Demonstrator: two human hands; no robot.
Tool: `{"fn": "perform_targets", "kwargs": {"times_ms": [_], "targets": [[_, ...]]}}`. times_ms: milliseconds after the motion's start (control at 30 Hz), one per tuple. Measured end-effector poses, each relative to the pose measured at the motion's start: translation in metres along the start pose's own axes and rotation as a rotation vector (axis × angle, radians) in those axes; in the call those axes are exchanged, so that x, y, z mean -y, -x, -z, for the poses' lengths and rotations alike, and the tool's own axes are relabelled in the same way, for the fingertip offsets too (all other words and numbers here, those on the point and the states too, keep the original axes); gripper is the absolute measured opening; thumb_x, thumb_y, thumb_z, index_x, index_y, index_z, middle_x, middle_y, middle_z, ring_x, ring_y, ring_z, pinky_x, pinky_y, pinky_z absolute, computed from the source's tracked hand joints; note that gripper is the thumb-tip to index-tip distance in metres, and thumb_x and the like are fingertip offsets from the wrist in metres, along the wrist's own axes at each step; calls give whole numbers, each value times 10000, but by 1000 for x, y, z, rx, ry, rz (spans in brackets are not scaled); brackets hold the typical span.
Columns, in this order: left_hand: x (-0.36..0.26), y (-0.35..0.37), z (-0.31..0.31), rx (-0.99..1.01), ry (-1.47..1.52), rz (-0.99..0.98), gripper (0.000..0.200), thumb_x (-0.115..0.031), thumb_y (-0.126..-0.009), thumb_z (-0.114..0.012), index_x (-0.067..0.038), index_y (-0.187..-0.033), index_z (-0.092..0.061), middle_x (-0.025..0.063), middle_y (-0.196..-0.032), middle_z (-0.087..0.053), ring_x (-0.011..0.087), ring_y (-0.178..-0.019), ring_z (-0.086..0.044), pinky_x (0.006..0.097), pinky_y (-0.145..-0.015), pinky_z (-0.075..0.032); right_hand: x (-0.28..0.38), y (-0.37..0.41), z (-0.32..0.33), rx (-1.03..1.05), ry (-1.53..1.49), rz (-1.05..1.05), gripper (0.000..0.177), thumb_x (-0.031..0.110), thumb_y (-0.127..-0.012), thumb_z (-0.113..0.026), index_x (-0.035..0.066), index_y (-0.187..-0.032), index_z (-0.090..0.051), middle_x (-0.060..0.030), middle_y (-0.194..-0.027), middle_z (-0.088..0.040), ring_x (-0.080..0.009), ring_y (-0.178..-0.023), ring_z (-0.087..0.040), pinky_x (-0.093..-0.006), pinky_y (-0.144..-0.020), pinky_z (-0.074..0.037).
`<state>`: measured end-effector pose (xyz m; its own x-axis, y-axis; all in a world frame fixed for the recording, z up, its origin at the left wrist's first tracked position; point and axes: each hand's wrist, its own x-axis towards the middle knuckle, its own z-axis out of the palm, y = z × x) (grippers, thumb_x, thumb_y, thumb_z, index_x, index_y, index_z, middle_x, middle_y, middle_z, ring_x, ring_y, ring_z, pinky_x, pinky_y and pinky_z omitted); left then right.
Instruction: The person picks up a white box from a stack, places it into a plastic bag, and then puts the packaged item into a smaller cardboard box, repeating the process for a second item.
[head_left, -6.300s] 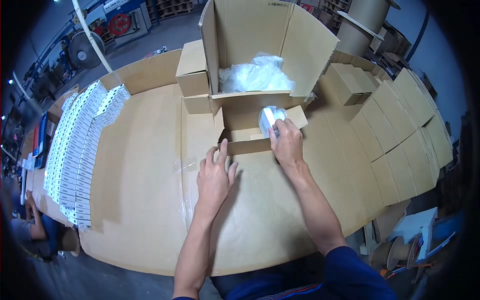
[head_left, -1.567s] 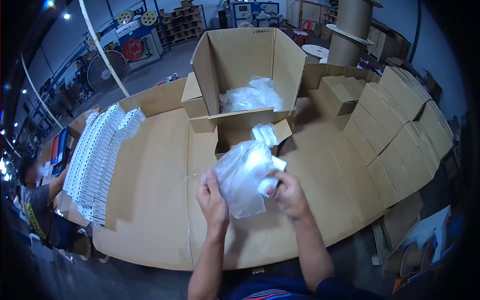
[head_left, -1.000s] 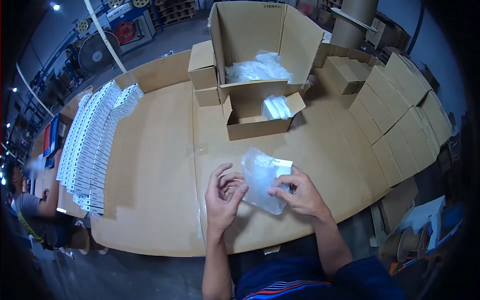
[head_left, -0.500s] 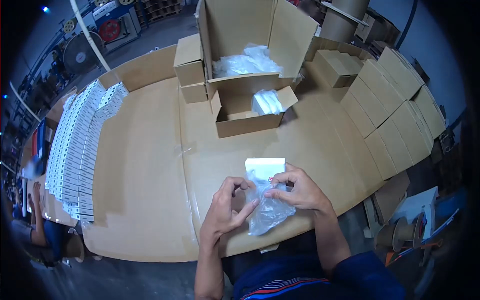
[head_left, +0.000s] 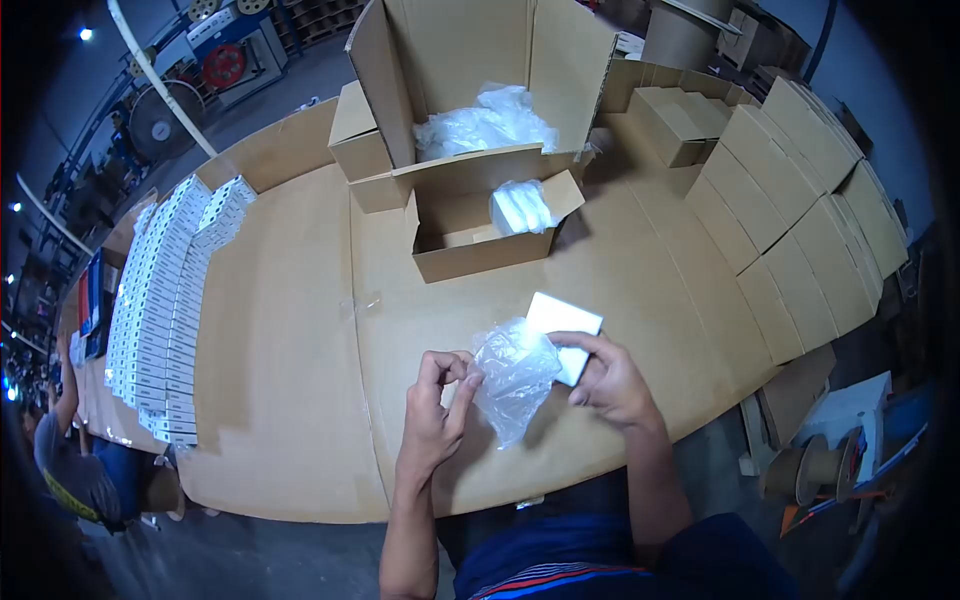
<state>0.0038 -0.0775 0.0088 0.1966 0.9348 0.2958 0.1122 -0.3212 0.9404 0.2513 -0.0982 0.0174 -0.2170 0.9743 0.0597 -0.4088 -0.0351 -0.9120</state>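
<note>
White box (head_left: 564,314), one: clamped between thumb and fingers of my right hand (head_left: 618,385), seemingly to steady it. Plastic bag (head_left: 512,385), one: pinched at its edge by my left hand (head_left: 432,412), apparently to hold it spread; contact with the box unconfirmed. Beyond both hands: one open carton (head_left: 480,262), one wrapped bundle (head_left: 522,208) inside, nearer my right.

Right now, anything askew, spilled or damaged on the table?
Nothing looks spilled or damaged. The left hand pinches a clear bag; the right hand holds a white box. Slightly untidy: wrapped pieces bunch at the right end of the small open carton, whose right flap splays outward. That reads as part-filled, not a fault.
</note>
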Motion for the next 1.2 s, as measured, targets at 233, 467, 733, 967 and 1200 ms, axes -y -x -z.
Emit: {"fn": "perform_targets", "kwargs": {"times_ms": [233,467,733,967,1200], "targets": [[-2,1,-10,-60,42,-40,163,64,-974,-603,-4,-1057,-480,152,-1046,-666,160,-875,-676,307,-798,-567,-35,11,-19,-205,108,84,333,-11,-858,-810,-87,-1130,-634,-112,-1218,-567,-178,-1134,-591,-313,-965,-530],[6,4,-7,-81,339,-3,142,23,-1038,-509,-41,-1135,-426,160,-1119,-667,20,-663,-482,190,-573,-428,-25,15,0,-8,282,184,217,15,-847,-828,-40,-969,-656,-62,-1089,-559,-138,-943,-565,-297,-893,-475],[12,9,-3,-273,199,-80,87,-64,-1075,-492,-32,-1142,-446,148,-1012,-728,-4,-562,-439,175,-504,-351,-24,11,3,-227,195,107,227,148,-928,-763,-17,-1050,-667,-60,-1034,-610,-133,-991,-592,-273,-898,-474],[31,17,-32,-375,93,-354,139,-75,-1072,-486,-15,-1196,-463,254,-1155,-666,189,-706,-690,282,-651,-569,-39,19,-38,-253,165,40,306,226,-898,-819,-16,-1063,-731,-86,-1109,-604,-145,-1004,-600,-280,-908,-499],[22,23,-31,-250,156,-237,514,-73,-942,-713,-11,-1324,-376,192,-1141,-682,254,-1115,-660,390,-1050,-463,-56,18,-34,-428,662,264,306,84,-779,-866,-39,-1024,-731,-173,-1075,-637,-281,-951,-638,-369,-814,-515]]}}
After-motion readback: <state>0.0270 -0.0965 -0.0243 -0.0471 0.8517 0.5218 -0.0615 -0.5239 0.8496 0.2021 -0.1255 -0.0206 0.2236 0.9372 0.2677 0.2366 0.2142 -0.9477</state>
